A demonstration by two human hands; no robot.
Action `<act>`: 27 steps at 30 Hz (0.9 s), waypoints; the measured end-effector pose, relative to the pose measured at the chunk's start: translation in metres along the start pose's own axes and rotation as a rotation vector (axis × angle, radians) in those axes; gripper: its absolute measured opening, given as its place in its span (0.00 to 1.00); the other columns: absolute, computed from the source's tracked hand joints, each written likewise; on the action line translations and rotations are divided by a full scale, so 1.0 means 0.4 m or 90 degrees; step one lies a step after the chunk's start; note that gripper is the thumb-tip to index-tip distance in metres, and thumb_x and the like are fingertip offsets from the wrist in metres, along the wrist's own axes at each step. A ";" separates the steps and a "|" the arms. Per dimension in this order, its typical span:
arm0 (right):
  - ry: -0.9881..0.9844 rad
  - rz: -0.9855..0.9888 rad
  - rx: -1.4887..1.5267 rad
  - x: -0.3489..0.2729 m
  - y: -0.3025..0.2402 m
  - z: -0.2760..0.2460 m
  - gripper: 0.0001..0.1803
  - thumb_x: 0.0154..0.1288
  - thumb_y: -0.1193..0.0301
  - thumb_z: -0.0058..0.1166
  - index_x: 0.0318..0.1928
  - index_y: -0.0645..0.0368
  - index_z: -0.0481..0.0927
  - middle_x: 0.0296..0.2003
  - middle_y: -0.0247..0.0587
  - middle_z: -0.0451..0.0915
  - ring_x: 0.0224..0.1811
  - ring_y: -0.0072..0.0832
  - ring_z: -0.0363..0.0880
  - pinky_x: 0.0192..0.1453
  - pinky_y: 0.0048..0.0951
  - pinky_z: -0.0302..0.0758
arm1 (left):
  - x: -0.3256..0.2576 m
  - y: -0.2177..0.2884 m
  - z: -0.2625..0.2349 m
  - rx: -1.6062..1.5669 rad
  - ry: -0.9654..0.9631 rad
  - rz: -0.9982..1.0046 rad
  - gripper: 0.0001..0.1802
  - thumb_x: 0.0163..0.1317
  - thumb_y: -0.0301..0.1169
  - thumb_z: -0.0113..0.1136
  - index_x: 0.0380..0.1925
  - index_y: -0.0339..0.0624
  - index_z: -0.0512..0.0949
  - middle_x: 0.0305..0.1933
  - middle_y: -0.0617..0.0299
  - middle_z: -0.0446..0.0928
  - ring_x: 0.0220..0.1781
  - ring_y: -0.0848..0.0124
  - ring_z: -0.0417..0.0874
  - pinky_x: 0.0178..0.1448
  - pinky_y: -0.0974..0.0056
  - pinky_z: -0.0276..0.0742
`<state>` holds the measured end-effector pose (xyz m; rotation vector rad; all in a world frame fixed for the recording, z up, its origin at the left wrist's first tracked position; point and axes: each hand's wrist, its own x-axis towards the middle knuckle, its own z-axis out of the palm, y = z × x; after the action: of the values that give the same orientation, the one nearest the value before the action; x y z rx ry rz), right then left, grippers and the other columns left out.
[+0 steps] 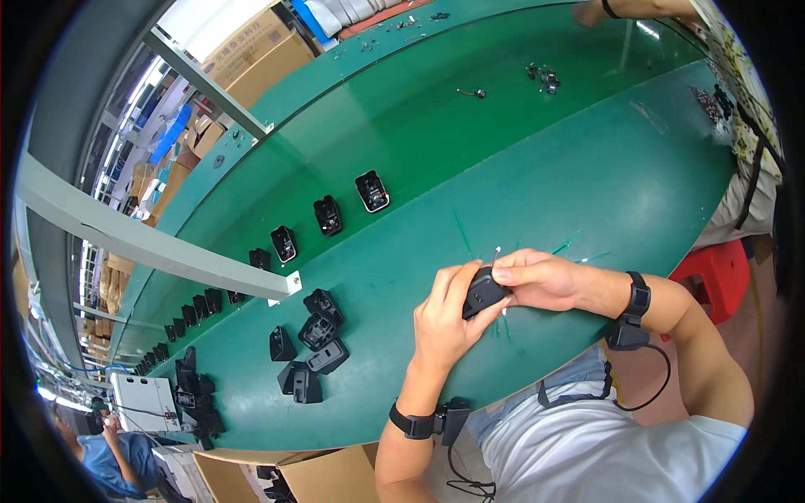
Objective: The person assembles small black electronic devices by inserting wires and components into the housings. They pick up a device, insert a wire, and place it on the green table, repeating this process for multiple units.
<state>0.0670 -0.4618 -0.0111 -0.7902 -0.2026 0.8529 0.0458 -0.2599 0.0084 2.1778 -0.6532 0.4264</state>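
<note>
Here black housing (482,291) clasped between left hand (442,323), right hand (537,281).

Two brown cardboard boxes (256,52) stand stacked beyond the far edge of the green bench, at the upper left; the upper one has dark printing on its side. More brown cartons (172,180) are piled further left, behind the grey frame. An open brown cardboard box (289,474) stands below the near edge of the bench, its flaps folded outward.
</note>
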 end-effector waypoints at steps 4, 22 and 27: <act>0.002 0.001 0.008 -0.002 -0.004 0.012 0.21 0.77 0.59 0.52 0.55 0.65 0.80 0.53 0.42 0.81 0.57 0.28 0.79 0.66 0.37 0.75 | 0.001 -0.010 0.010 -0.015 0.019 0.032 0.31 0.48 0.45 0.79 0.49 0.44 0.80 0.46 0.59 0.80 0.39 0.59 0.87 0.38 0.58 0.87; 0.179 -0.428 -1.098 0.231 -0.254 0.007 0.16 0.54 0.60 0.72 0.35 0.59 0.87 0.61 0.51 0.77 0.61 0.47 0.76 0.63 0.41 0.74 | -0.011 -0.169 -0.253 0.428 0.228 -0.220 0.39 0.52 0.48 0.74 0.60 0.40 0.73 0.56 0.46 0.77 0.57 0.48 0.78 0.61 0.48 0.71; 0.257 -0.280 -1.353 0.482 -0.289 -0.118 0.20 0.52 0.57 0.71 0.38 0.60 0.88 0.59 0.47 0.77 0.56 0.46 0.78 0.61 0.44 0.76 | -0.078 -0.169 -0.310 0.518 0.051 -0.635 0.49 0.46 0.55 0.76 0.67 0.48 0.68 0.58 0.47 0.78 0.63 0.47 0.76 0.65 0.39 0.66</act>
<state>0.2846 -0.3908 0.0090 -2.6872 -0.9214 -0.3171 0.0496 -0.1168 0.0285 2.8528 0.8155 0.2322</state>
